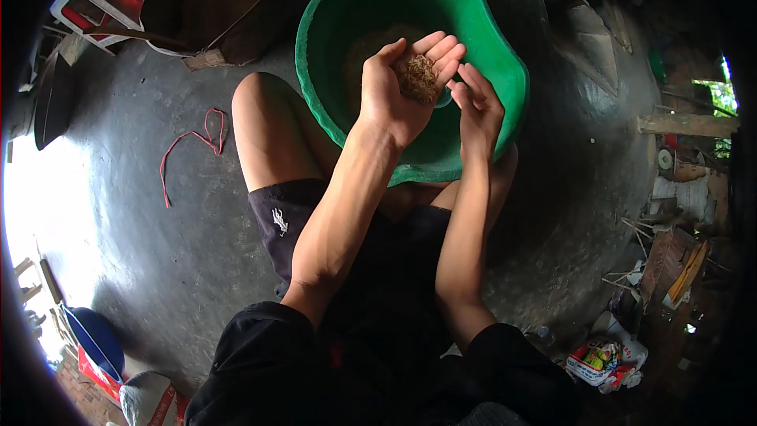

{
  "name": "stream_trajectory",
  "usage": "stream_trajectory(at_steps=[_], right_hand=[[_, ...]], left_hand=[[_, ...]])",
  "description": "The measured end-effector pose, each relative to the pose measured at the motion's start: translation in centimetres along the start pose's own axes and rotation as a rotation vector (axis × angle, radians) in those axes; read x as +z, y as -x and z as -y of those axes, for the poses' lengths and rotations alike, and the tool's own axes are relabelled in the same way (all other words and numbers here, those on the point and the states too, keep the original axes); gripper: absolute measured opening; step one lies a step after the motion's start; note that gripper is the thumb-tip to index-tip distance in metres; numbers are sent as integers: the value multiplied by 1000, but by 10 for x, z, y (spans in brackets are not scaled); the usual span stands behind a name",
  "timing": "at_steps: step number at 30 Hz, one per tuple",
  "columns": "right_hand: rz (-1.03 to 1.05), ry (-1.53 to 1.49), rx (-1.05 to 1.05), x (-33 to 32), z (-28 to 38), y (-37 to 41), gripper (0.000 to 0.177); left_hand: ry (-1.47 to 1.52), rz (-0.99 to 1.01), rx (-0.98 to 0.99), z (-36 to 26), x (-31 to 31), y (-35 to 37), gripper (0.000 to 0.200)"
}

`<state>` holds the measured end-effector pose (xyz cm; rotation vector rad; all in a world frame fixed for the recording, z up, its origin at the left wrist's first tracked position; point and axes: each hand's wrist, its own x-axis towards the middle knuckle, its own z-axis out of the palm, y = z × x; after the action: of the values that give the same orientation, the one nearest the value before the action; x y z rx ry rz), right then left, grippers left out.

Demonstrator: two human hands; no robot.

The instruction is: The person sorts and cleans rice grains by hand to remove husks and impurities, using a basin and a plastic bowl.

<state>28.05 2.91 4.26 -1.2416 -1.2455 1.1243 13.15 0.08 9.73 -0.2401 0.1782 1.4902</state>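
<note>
Over a large green basin (505, 79) my left hand (394, 95) is palm up with its fingers slightly cupped, holding a small heap of brown grains or husks (418, 77). My right hand (478, 110) is beside it on the right, its fingers bent and near the left hand's fingertips. Whether anything lies between the right hand's fingers cannot be made out. More brownish material shows dimly in the basin behind the left hand. The basin stands between my bent knees.
A large round pan (229, 0) with brown contents stands at the upper left, near a red and white stool (102, 0). A red cord (189, 136) lies on the dark floor. Wood pieces (686, 272) and a plastic bag (607, 359) are at the right.
</note>
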Motion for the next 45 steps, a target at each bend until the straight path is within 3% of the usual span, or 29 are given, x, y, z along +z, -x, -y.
stream_trajectory(at_steps=[6,10,13,19,33,35,39,45], right_hand=[[-55,19,5,-8,-1,-2,20],[72,133,-277,-1,68,21,18],[266,494,-447,9,113,40,21],[324,692,-582,20,108,47,21],[273,458,-489,23,99,45,11],[215,141,-319,23,94,45,11],[113,20,-141,23,93,44,13],[147,-131,-46,18,93,42,15]], left_hand=[[-10,2,2,-1,1,2,48],[-35,5,-1,0,1,0,47],[-23,30,-12,2,-4,-3,46],[-44,60,-69,5,-4,-1,48],[-19,35,-118,13,5,4,48],[-32,20,-117,14,6,5,48],[-68,32,-106,15,3,5,48],[-60,1,-117,17,5,6,49]])
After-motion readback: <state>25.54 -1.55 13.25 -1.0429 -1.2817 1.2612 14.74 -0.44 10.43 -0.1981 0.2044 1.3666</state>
